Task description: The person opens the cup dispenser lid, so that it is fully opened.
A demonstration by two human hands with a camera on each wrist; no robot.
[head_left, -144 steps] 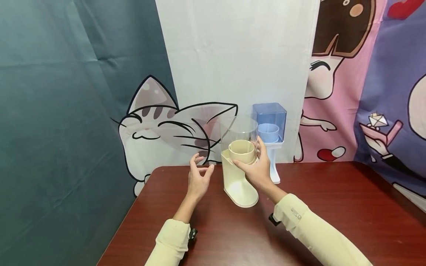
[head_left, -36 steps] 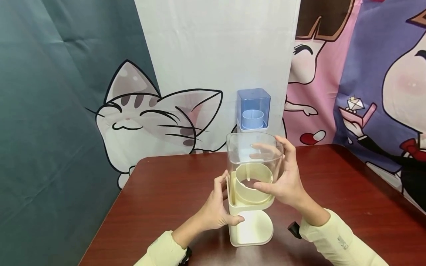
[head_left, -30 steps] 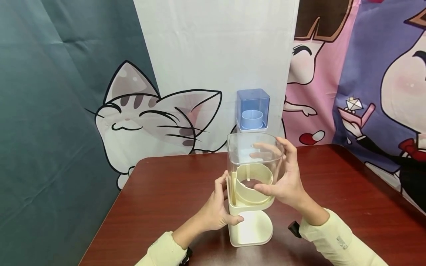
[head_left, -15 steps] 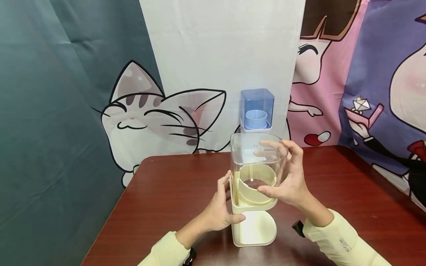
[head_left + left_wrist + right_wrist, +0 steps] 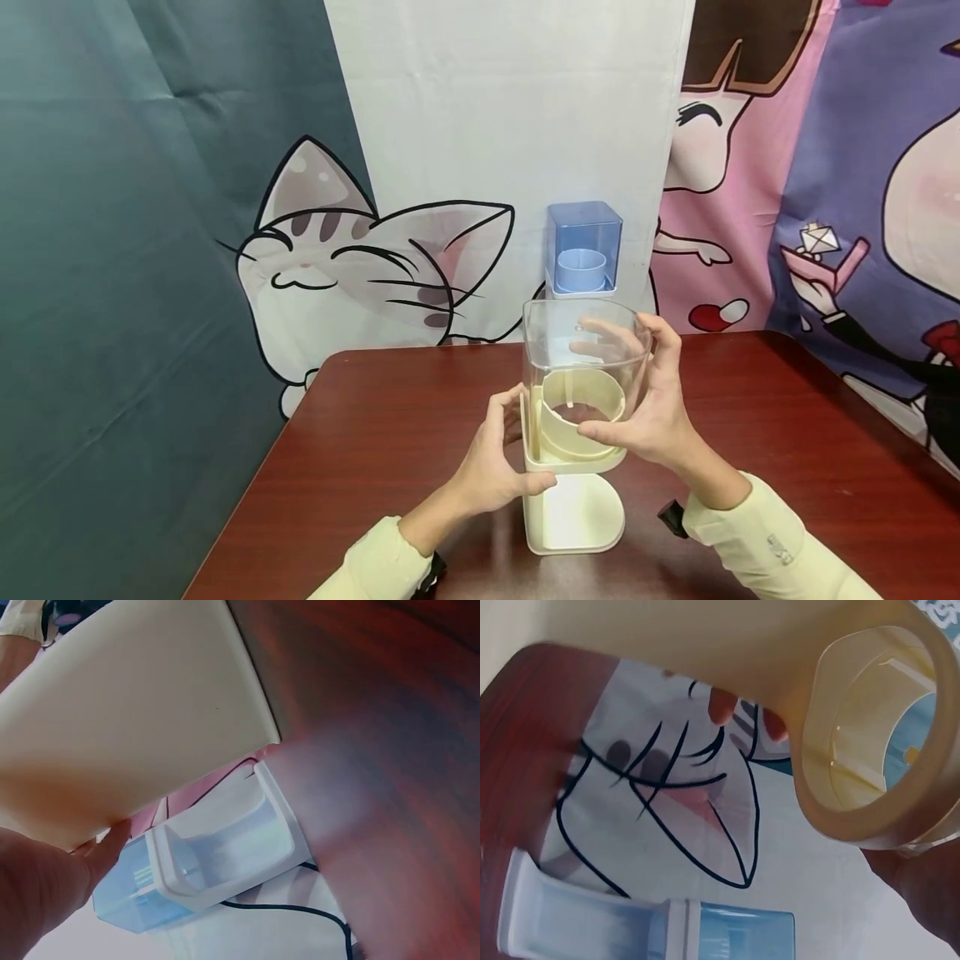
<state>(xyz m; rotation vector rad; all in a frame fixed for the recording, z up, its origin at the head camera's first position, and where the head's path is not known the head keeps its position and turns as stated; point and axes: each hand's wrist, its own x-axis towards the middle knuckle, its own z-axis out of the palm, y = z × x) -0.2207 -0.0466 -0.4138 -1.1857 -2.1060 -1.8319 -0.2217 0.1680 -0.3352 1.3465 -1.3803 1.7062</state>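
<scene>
A cream dispenser (image 5: 581,512) with a rounded foot stands on the table. A clear, open-topped container (image 5: 536,354) sits on it, with a cream ring (image 5: 566,443) inside. My left hand (image 5: 483,471) grips the dispenser's left side, thumb in front and fingers round behind. My right hand (image 5: 660,412) holds the clear container from the right, its fingers visible through the wall. In the left wrist view, the cream body (image 5: 150,697) hides much of the scene above my left hand (image 5: 45,889). In the right wrist view, the dispenser's round opening (image 5: 817,765) shows from below.
A similar blue-and-white dispenser (image 5: 585,218) with a blue box top stands behind, at the back of the dark red wooden table (image 5: 405,408). A printed curtain (image 5: 480,125) with a cartoon cat hangs behind the table.
Since the oldest frame, the cream dispenser has come nearer and turned its foot toward me, and my left hand has taken hold of it. In the last second, hands and dispenser barely move.
</scene>
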